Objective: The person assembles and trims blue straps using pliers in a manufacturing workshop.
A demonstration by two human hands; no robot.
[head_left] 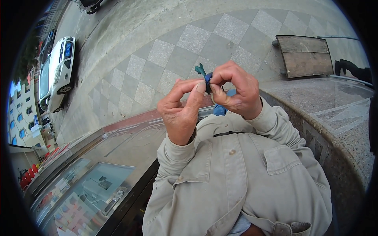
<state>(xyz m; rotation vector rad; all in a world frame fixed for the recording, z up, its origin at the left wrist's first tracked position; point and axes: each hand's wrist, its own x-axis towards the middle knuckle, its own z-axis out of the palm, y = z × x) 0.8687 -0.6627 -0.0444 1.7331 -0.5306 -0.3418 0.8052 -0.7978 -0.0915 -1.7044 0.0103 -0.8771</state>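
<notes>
In the head view, your left hand [182, 107] pinches a small dark-blue and green bundle [208, 77] with thumb and forefinger closed on it; your right hand [239, 90] nips its other side likewise, the remaining fingers curled. The bundle sits between your fingertips, out beyond your khaki shirt [228, 173]. A wooden-decked cart [305, 57] stands ahead right; a white car [57, 74] is far left.

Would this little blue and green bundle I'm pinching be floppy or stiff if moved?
The bundle is probably soft yet not limp, since its crumpled green end stands up. It's likely light: it is small enough for the left hand and right hand to pinch. Its uneven shape would probably stop it rolling far.
</notes>
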